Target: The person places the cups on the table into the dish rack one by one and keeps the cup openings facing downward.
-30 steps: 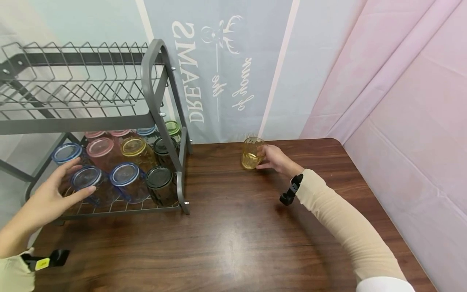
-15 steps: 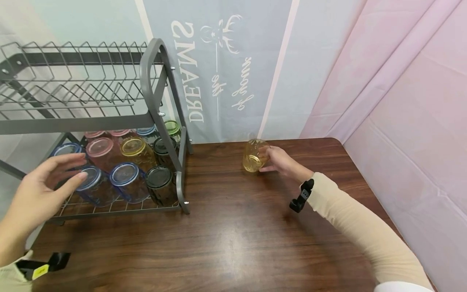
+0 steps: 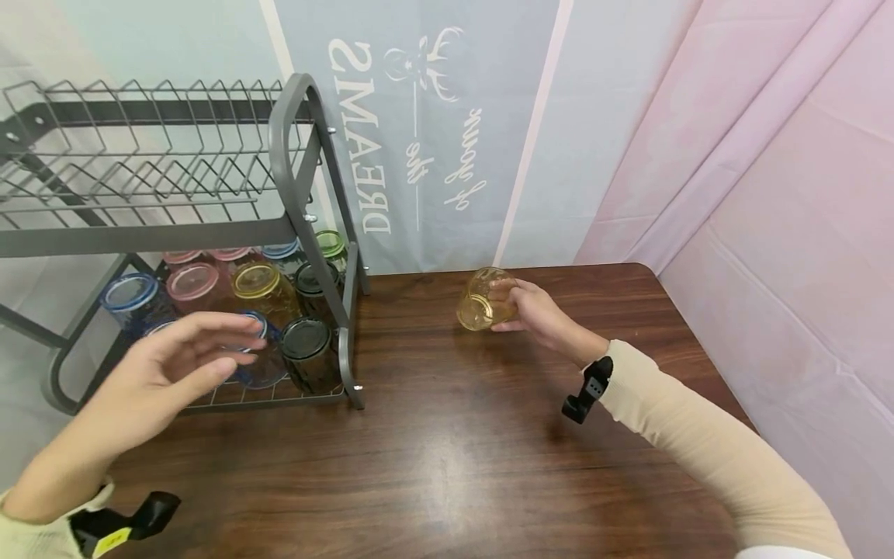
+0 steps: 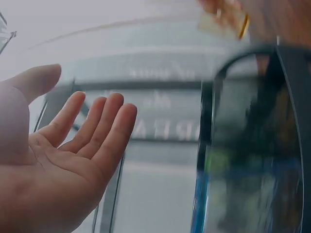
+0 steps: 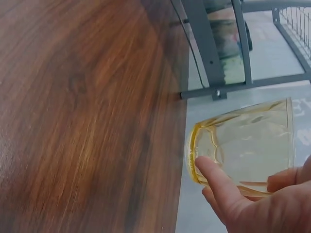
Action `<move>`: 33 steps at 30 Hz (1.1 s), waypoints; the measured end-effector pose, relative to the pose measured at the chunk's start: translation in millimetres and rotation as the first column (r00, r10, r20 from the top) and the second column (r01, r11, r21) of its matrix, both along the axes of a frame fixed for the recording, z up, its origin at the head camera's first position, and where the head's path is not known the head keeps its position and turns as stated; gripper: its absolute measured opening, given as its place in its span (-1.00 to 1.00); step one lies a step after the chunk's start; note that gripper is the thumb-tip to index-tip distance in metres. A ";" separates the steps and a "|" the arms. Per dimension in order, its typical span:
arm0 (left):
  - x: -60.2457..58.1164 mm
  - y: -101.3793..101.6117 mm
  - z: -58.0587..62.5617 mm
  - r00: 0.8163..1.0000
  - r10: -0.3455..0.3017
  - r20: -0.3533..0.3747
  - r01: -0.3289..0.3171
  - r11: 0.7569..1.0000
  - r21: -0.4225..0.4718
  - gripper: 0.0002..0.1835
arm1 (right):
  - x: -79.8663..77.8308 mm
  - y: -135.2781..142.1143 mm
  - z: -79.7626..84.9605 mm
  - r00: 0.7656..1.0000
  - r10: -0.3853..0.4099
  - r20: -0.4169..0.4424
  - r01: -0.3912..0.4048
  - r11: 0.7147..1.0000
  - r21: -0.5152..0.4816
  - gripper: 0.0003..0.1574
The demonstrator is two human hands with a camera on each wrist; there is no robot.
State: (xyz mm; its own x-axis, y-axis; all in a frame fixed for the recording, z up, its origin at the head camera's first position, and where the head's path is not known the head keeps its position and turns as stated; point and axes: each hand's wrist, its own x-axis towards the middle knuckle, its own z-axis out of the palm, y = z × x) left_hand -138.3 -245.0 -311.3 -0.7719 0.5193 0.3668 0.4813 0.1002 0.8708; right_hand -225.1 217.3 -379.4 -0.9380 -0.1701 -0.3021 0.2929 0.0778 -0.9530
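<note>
My right hand [image 3: 541,312] grips a clear yellow glass [image 3: 480,304] near the back edge of the wooden table. The glass leans, its thick base toward the lower left in the head view. In the right wrist view the thumb and fingers [image 5: 224,187] are around its side and base. My left hand [image 3: 164,380] is held with loosely bent fingers in front of the rack's lower shelf and holds nothing. It overlaps a blue-rimmed glass [image 3: 261,369] in the head view and hides part of the front row. In the left wrist view the palm [image 4: 73,174] is bare.
A grey two-tier metal rack [image 3: 286,229] stands at the left. Its lower shelf bears several blue, pink, green and dark glasses, plus a yellow glass [image 3: 257,283]; wire slots [image 3: 154,147] form the upper tier. A printed cloth [image 3: 433,155] hangs behind the table [image 3: 433,435].
My left hand has moved right, across the front of the lower shelf. The right hand has drawn the yellow glass slightly nearer and tipped it.
</note>
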 end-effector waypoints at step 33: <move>-13.5 146.2 -28.2 0.695 -0.087 0.714 0.074 0.996 0.049 -0.23 | 67.5 -42.5 24.4 0.823 0.118 -0.555 -0.035 0.987 0.158 -0.20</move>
